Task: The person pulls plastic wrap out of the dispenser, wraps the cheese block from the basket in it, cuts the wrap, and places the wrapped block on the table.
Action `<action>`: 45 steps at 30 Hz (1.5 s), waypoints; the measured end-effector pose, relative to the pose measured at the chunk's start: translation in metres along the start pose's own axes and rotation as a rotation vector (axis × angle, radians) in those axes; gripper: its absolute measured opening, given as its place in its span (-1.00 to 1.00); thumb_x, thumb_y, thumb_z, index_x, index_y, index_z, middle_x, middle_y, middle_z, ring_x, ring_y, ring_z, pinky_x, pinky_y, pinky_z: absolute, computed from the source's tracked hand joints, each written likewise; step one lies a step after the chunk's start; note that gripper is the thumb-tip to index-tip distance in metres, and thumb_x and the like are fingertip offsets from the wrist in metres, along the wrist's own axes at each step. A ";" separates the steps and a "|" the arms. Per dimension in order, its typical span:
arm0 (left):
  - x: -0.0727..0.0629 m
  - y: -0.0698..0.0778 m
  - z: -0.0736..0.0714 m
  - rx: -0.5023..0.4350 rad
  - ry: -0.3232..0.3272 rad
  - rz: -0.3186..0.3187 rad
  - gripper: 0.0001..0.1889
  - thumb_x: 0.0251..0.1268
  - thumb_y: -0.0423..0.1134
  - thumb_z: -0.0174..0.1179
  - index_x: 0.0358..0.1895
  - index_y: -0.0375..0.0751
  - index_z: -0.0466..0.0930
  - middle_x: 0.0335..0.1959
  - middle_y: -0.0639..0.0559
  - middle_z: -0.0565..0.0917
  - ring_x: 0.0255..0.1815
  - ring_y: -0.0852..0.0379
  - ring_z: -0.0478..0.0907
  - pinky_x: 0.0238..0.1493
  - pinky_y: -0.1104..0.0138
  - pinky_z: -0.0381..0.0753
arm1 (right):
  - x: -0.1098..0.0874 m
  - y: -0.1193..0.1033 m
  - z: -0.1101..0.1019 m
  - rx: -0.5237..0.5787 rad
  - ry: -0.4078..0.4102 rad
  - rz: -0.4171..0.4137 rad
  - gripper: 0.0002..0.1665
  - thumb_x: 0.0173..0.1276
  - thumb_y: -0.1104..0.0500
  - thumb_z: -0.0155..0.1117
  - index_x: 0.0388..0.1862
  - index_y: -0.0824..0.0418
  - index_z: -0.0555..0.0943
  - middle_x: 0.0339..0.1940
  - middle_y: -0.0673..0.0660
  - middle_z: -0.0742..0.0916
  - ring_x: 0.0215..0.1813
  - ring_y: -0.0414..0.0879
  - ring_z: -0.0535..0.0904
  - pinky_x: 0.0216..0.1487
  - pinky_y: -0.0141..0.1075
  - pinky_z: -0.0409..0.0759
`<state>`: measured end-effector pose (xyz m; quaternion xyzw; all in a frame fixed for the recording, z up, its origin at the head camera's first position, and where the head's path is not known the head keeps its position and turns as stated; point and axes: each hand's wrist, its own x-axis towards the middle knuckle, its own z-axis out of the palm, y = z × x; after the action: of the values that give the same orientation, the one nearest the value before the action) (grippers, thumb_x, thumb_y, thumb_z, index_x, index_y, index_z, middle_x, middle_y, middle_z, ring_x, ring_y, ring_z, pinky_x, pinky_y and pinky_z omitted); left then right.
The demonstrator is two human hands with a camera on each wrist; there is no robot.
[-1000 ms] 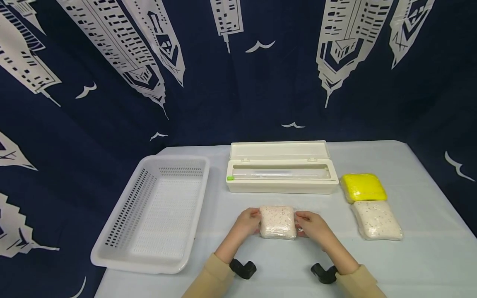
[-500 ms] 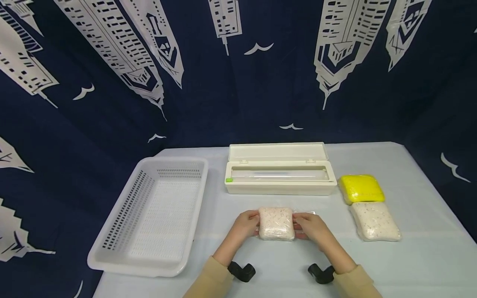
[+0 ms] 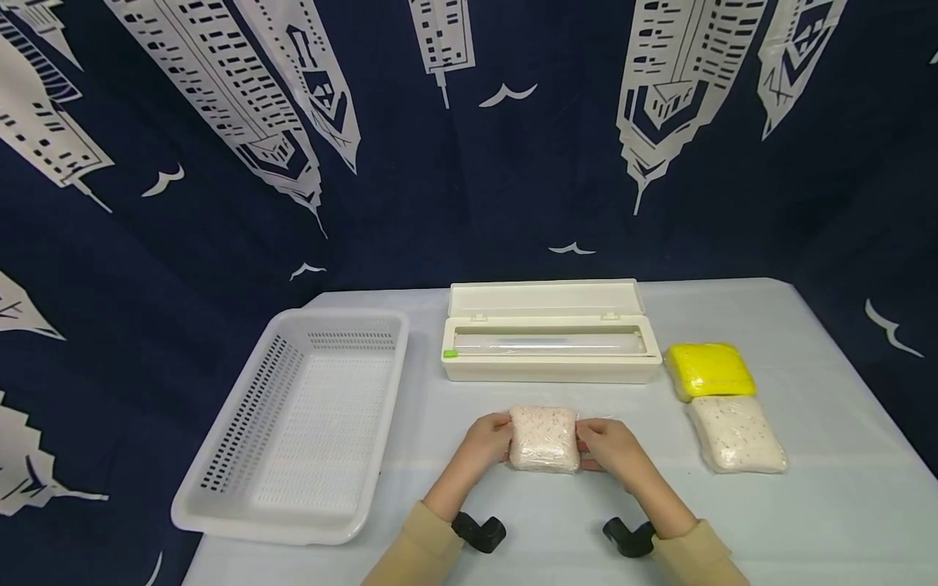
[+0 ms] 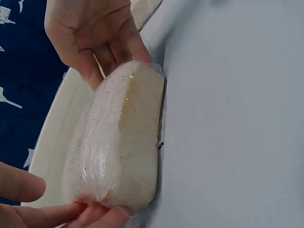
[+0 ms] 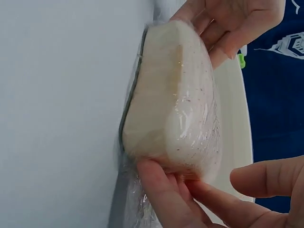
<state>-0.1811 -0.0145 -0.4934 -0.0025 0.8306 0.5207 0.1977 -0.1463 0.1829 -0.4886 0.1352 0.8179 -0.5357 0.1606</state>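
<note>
A pale, rounded block with reddish specks [image 3: 544, 439], wrapped in clear film, lies on the table between the two hands. My left hand [image 3: 487, 439] is at its left side, fingertips [image 4: 90, 211] pressing the film against the lower edge while the thumb stands off. At the opposite side, my right hand [image 3: 610, 443] presses extended fingers [image 5: 156, 180] to the lower edge, its thumb also apart from the block. Loose crumpled film [image 5: 142, 209] sticks out by the right fingers. In the wrist views, the block's plain cream side shows through the film, with a brownish band.
Behind the block stands a cream film dispenser [image 3: 553, 371], lid raised, with a clear roll inside. A white perforated basket [image 3: 388, 407] is at the left. Towards the right lie a yellow wrapped block [image 3: 712, 370] and a speckled one [image 3: 738, 435] on the white-covered table [image 3: 828, 505].
The right hand has shifted slightly inward against the block's side, and less loose film shows beyond it. The left hand and block have hardly moved.
</note>
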 end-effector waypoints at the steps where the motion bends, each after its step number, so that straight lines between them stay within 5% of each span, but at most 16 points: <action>1: -0.001 0.001 -0.001 -0.004 0.008 0.015 -0.59 0.44 -0.29 -0.01 0.19 -0.52 0.49 0.05 -0.33 0.64 -0.18 0.05 0.63 -0.26 0.28 0.66 | -0.001 -0.001 -0.001 0.004 0.006 -0.003 -0.49 0.55 0.18 -0.07 0.23 0.61 0.42 0.01 0.46 0.66 -0.09 0.05 0.70 -0.16 -0.19 0.73; 8: -0.003 0.006 -0.009 -0.113 0.119 0.170 -0.70 0.46 -0.28 0.02 0.08 -0.41 0.55 0.01 -0.25 0.67 0.11 -0.15 0.61 0.10 0.06 0.62 | -0.008 -0.014 -0.012 -0.001 0.135 -0.080 -0.40 0.53 -0.02 0.05 0.19 0.50 0.52 0.10 0.43 0.68 0.04 0.20 0.70 -0.01 -0.09 0.70; 13: -0.007 0.004 -0.007 -0.215 0.180 0.210 -0.78 0.40 -0.27 0.14 -0.05 -0.37 0.47 0.01 -0.24 0.66 0.18 -0.14 0.59 0.15 0.12 0.60 | -0.012 -0.013 -0.014 -0.026 0.197 -0.070 -0.28 0.44 -0.23 0.14 0.18 0.38 0.59 0.18 0.31 0.67 0.01 0.13 0.73 0.10 -0.01 0.63; 20: -0.012 -0.009 0.001 -0.377 0.281 0.149 -0.68 0.24 -0.31 0.32 -0.28 -0.30 0.29 -0.26 -0.23 0.68 -0.15 0.05 0.69 -0.31 0.45 0.60 | -0.016 0.000 -0.006 -0.009 0.267 -0.079 -0.43 0.27 -0.19 0.38 0.01 0.24 0.72 0.06 0.18 0.76 0.12 0.03 0.66 -0.02 -0.38 0.63; 25: -0.014 -0.017 0.002 -0.411 0.298 0.101 -0.61 0.16 -0.36 0.37 -0.27 -0.27 0.22 -0.38 -0.06 0.56 -0.35 0.22 0.59 -0.41 0.52 0.52 | -0.021 0.012 0.004 -0.041 0.298 -0.106 -0.63 0.17 -0.04 0.51 -0.17 0.19 0.78 0.00 0.08 0.78 0.24 -0.01 0.61 -0.10 -0.64 0.51; 30: -0.017 -0.025 0.003 -0.390 0.316 0.078 -0.52 0.13 -0.33 0.40 -0.19 -0.29 0.17 -0.44 -0.10 0.60 -0.46 0.22 0.54 -0.44 0.47 0.47 | -0.028 0.021 0.013 -0.076 0.308 -0.100 -0.74 0.12 0.03 0.54 -0.25 0.12 0.81 -0.01 0.02 0.79 0.08 -0.32 0.63 -0.08 -0.65 0.50; 36: -0.024 -0.029 0.003 -0.327 0.310 0.063 -0.40 0.06 -0.38 0.41 -0.02 -0.38 0.14 -0.42 -0.19 0.67 -0.46 0.18 0.56 -0.40 0.39 0.49 | -0.037 0.030 0.017 -0.086 0.282 -0.073 -0.69 0.11 0.08 0.55 -0.22 0.23 0.78 -0.12 0.13 0.81 -0.04 -0.10 0.73 -0.20 -0.55 0.59; 40: -0.028 -0.034 0.005 -0.340 0.287 0.054 -0.38 0.02 -0.44 0.40 0.01 -0.42 0.12 -0.40 -0.17 0.63 -0.43 0.17 0.55 -0.39 0.41 0.51 | -0.042 0.037 0.016 -0.033 0.214 -0.019 -0.59 0.11 0.07 0.55 -0.13 0.31 0.73 -0.21 0.16 0.82 -0.20 -0.17 0.72 -0.28 -0.46 0.58; 45: -0.031 -0.041 0.005 -0.323 0.274 0.018 -0.30 0.04 -0.39 0.40 0.12 -0.48 0.08 -0.32 -0.18 0.62 -0.39 0.17 0.56 -0.35 0.43 0.53 | -0.047 0.044 0.009 0.006 0.100 0.041 -0.52 0.15 -0.01 0.50 -0.03 0.24 0.72 -0.10 0.11 0.81 -0.09 -0.21 0.67 -0.13 -0.36 0.59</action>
<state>-0.1427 -0.0356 -0.5209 -0.0974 0.7553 0.6437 0.0754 -0.0857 0.1894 -0.5092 0.1788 0.8202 -0.5276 0.1302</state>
